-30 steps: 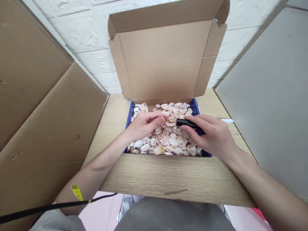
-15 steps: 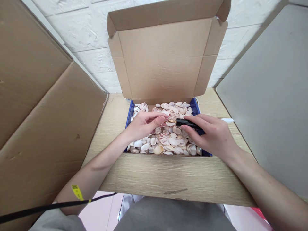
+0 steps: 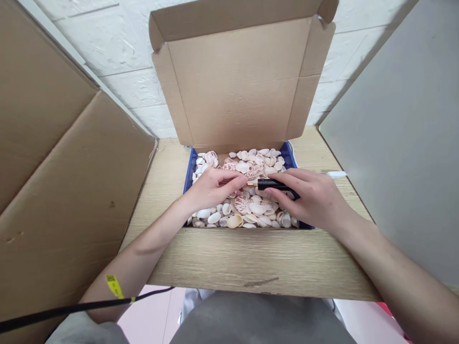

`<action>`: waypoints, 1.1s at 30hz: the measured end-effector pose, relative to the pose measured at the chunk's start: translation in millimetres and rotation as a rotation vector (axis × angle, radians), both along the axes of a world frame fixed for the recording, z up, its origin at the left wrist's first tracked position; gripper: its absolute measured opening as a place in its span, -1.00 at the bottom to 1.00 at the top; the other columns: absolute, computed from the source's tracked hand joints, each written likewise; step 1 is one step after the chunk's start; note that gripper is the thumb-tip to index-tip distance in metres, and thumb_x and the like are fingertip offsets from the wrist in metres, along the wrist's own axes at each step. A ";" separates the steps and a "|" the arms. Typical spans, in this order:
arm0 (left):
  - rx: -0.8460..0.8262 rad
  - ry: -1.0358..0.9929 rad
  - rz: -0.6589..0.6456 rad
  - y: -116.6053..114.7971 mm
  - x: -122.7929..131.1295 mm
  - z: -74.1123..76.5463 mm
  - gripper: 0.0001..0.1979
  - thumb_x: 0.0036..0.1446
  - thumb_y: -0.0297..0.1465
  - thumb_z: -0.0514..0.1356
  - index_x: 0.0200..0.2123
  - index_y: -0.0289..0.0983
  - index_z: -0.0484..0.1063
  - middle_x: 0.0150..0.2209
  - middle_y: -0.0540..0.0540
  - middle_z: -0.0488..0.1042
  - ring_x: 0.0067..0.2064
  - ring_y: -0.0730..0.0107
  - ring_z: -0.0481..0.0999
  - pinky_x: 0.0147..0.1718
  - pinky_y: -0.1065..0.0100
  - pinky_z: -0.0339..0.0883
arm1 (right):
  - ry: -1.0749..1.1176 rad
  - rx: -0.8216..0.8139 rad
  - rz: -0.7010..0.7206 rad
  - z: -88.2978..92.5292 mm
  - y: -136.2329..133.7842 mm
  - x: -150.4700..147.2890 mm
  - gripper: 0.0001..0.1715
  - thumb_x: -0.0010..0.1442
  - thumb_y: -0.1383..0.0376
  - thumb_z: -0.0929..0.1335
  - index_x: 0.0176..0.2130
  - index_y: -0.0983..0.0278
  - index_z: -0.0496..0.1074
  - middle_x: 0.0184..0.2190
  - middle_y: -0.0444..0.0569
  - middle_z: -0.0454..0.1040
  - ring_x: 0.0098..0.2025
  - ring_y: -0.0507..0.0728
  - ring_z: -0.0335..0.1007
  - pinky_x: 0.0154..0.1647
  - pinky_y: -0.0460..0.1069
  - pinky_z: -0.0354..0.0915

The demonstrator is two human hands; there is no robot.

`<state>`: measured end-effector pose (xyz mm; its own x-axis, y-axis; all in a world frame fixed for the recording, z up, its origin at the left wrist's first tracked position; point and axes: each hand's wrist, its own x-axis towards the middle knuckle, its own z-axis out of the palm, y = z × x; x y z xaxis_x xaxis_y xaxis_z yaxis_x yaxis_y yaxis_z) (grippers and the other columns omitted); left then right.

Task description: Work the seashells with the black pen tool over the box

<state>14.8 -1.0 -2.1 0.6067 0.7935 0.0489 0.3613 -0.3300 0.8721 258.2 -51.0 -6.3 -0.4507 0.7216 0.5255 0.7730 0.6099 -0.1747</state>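
My right hand (image 3: 311,196) is closed around a slim black mini drill (image 3: 268,184) with a brass-coloured chuck. The drill lies almost level and points left, its tip at the fingertips of my left hand (image 3: 213,187). My left thumb and fingers are pinched together, and what sits between them is hidden. Both hands hover over a shallow blue-sided cardboard box (image 3: 289,156) full of loose shells (image 3: 256,209). Pale smooth shells make up most of the pile. A ribbed scallop shell (image 3: 243,205) with reddish streaks lies just below my left fingertips.
The box's lid (image 3: 236,86) stands raised against a white brick wall (image 3: 125,52). A cardboard panel (image 3: 71,191) closes off the left, a grey panel (image 3: 401,134) the right. A white object (image 3: 336,174) lies behind my right hand on the wooden tabletop (image 3: 229,258). A black cable (image 3: 71,310) crosses my left forearm.
The view has shifted slightly. The drill's tip has come closer to my left fingertips, and the left thumb and fingers sit closer together.
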 end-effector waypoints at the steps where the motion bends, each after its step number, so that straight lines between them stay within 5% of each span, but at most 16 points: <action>1: 0.009 0.005 -0.004 0.3 0.0 -0.1 -0.54 0.29 -0.08 0.11 -0.28 -0.34 0.60 -0.43 -0.09 0.59 -0.41 0.42 0.52 -0.44 0.44 0.36 | -0.006 0.001 -0.005 -0.3 -0.1 0.3 -0.75 0.35 0.16 0.32 -0.14 0.28 0.50 -0.37 -0.03 0.57 -0.41 0.11 0.47 -0.51 -0.01 0.21; 33: -0.214 -0.128 0.090 -2.3 1.0 3.9 -0.47 0.20 0.00 0.19 -0.11 -0.36 0.59 -0.24 -0.17 0.65 -0.29 0.32 0.64 -0.47 0.46 0.44 | 0.058 0.031 -0.015 -3.1 1.4 -0.1 -0.78 0.33 0.17 0.34 -0.13 0.25 0.48 -0.31 0.00 0.60 -0.34 0.13 0.52 -0.44 0.01 0.32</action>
<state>15.8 -3.3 1.8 0.5325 0.8447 -0.0541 0.2634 -0.1046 0.9590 258.1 -49.7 -9.4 -0.4078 0.7111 0.5728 0.7712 0.6041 -0.2010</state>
